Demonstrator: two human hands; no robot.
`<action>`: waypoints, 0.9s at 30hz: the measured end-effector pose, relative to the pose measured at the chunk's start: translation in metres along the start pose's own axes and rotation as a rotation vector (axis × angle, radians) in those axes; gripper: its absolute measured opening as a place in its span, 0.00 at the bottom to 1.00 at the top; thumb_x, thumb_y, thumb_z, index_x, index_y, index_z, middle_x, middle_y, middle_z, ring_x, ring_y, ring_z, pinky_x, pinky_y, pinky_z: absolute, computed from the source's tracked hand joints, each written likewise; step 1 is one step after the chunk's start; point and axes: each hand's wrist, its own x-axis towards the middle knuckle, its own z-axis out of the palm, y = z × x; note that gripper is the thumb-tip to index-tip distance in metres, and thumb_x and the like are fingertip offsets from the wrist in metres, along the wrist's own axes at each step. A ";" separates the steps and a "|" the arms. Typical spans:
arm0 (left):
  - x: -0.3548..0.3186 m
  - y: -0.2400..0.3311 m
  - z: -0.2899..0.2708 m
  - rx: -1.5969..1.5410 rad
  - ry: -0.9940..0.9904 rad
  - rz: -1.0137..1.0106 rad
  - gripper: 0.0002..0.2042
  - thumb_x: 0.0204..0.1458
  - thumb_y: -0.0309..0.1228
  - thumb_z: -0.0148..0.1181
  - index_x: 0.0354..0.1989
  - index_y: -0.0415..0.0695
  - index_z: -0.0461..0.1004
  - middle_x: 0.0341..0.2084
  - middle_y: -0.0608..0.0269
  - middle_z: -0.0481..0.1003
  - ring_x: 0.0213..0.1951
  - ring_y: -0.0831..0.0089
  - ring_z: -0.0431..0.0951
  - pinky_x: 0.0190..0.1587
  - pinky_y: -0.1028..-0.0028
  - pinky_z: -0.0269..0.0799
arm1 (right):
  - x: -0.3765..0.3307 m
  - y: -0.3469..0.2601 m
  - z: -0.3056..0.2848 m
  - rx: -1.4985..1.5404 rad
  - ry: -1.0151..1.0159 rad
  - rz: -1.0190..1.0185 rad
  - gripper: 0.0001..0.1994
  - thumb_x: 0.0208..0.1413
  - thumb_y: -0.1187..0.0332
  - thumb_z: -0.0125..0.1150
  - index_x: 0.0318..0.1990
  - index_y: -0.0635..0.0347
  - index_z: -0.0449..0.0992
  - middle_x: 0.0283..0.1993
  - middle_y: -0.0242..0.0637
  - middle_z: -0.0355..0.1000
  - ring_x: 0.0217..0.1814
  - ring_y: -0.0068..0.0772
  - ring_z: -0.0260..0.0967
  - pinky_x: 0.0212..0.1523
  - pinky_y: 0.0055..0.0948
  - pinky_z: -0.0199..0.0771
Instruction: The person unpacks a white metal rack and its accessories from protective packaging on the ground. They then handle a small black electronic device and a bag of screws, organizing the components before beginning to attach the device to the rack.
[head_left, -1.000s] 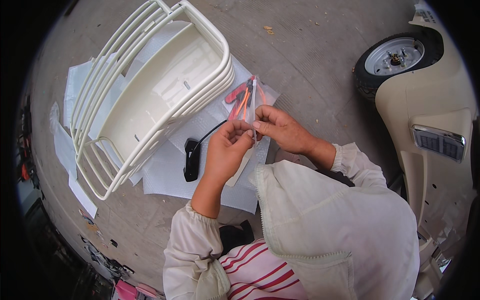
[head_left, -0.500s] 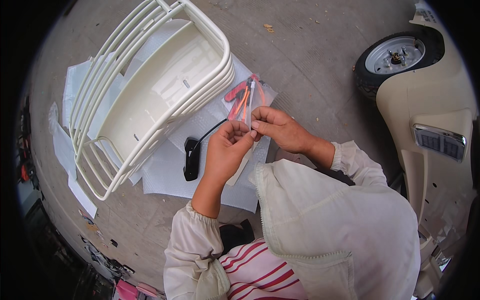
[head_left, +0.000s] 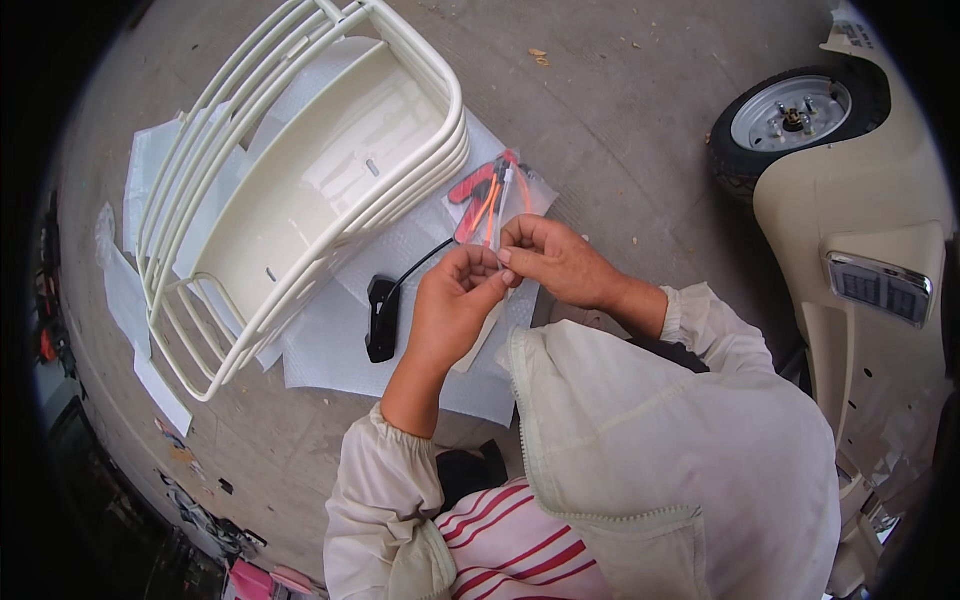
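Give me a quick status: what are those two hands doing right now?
Left hand and right hand both pinching a clear packet of red and orange tools. Cream basket and black part on white sheets beneath. Nothing blocking.

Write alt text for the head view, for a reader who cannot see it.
Seen from above, a person's left hand and right hand pinch a small clear packet of orange and red parts between them. Below lie white foam sheets on a concrete floor, bearing a cream tubular basket and a black part with a cable. A cream scooter's wheel stands at right.
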 end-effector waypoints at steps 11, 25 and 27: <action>0.000 -0.009 0.000 -0.030 -0.013 0.003 0.08 0.56 0.24 0.59 0.42 0.35 0.73 0.30 0.63 0.77 0.33 0.79 0.75 0.39 0.79 0.72 | 0.002 -0.002 0.002 -0.058 0.066 0.034 0.06 0.55 0.71 0.59 0.34 0.65 0.70 0.30 0.30 0.70 0.32 0.17 0.68 0.34 0.21 0.72; 0.004 -0.016 0.002 0.108 0.044 0.012 0.03 0.55 0.25 0.57 0.33 0.38 0.71 0.25 0.68 0.74 0.27 0.82 0.72 0.32 0.79 0.70 | 0.002 0.012 -0.003 -0.097 0.037 0.028 0.09 0.52 0.74 0.61 0.38 0.65 0.68 0.33 0.32 0.71 0.35 0.19 0.69 0.36 0.22 0.73; 0.006 -0.021 0.000 0.119 0.038 0.008 0.03 0.53 0.24 0.56 0.30 0.39 0.69 0.22 0.70 0.71 0.24 0.84 0.69 0.28 0.80 0.66 | -0.001 0.011 -0.006 -0.090 0.030 0.058 0.09 0.52 0.74 0.61 0.37 0.65 0.67 0.33 0.32 0.71 0.35 0.19 0.69 0.35 0.22 0.73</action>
